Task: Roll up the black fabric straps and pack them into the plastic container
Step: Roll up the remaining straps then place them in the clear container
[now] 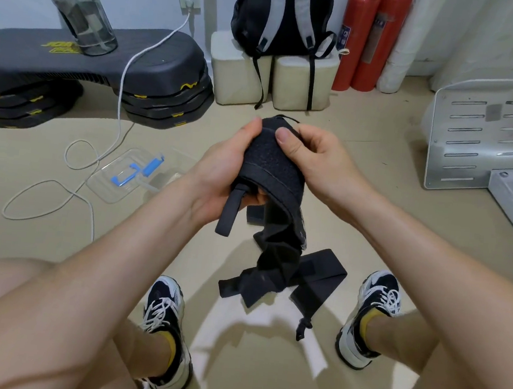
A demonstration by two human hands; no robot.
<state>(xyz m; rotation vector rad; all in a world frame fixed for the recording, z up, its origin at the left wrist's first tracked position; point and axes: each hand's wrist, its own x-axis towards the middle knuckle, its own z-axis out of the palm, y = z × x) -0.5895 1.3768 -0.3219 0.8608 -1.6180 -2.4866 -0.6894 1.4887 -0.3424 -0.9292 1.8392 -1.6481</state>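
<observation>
Both your left hand (224,175) and right hand (313,156) curl round the black strap (272,161), its tail hanging down. Your clear plastic container (102,190) lies on the floor to their left, only blue clips (145,168) visible inside

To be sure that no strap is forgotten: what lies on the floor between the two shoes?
In the head view, loose black fabric straps lie between the left shoe and the right shoe.

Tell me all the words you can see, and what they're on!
Nothing can be read for sure.
Black step platform: yellow print, partly behind the water bottle, too blurred to read.
Red fire extinguishers: label print too small to read.
</observation>
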